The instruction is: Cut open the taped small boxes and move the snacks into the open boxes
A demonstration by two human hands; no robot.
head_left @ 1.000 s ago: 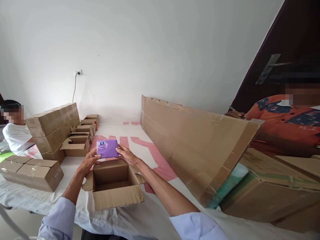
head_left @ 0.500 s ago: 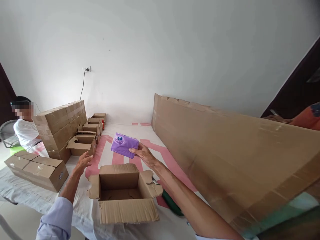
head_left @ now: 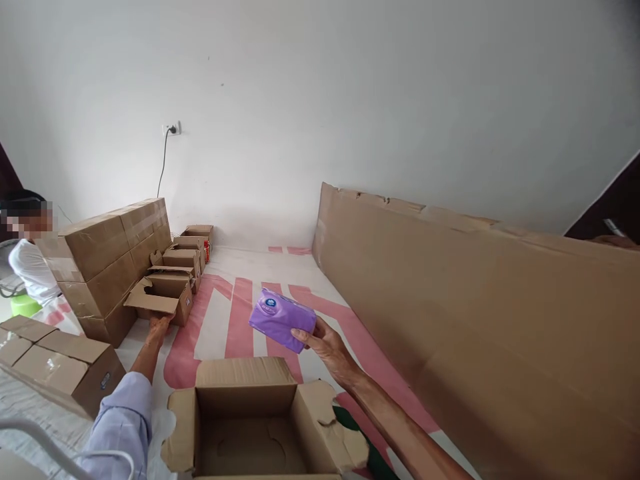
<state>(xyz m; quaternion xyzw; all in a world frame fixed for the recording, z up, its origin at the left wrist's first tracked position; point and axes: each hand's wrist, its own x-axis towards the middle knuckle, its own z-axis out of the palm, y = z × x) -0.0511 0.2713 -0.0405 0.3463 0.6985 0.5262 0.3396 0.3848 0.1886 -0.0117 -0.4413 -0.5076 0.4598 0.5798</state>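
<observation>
My right hand (head_left: 327,341) holds a purple soft pack (head_left: 281,319) with a round blue logo, tilted, above the table beyond an open cardboard box (head_left: 260,427). That box stands right in front of me, its flaps spread and nothing visible inside. My left hand (head_left: 159,327) reaches out to the left and touches the front flap of a smaller open carton (head_left: 163,297). Its fingers are partly hidden under that flap, so whether they grip it is unclear.
A row of small open cartons (head_left: 185,257) runs toward the wall beside stacked sealed boxes (head_left: 107,257). More sealed boxes (head_left: 55,363) lie at the near left. A long cardboard sheet (head_left: 475,320) stands along the right. A person in white (head_left: 30,263) sits far left.
My left hand let go of the purple pack and moved left to the small carton. My right hand carried the pack rightward and lower. The view shifted closer to the open box.
</observation>
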